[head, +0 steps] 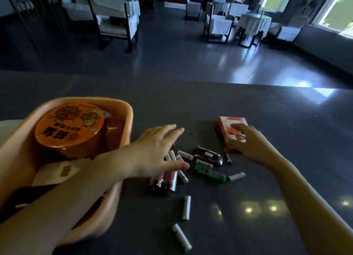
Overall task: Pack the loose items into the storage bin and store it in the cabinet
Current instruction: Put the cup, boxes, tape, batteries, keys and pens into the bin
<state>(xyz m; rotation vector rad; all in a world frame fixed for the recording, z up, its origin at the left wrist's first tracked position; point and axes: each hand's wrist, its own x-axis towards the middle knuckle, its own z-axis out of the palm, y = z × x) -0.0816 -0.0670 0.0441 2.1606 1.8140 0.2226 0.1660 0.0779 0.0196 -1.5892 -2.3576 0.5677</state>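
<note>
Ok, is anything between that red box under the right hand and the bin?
Yes. The left hand and forearm reach across the gap, and the loose batteries lie on the counter between the red box and the peach bin. Lifting over them should clear.

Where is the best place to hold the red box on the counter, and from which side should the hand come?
Take the red box across its two long side edges, coming from above. It lies flat on the counter, so only the top and thin sides are free. The right hand is already on it; the grip could close there, thumb on the near-left edge.
</note>
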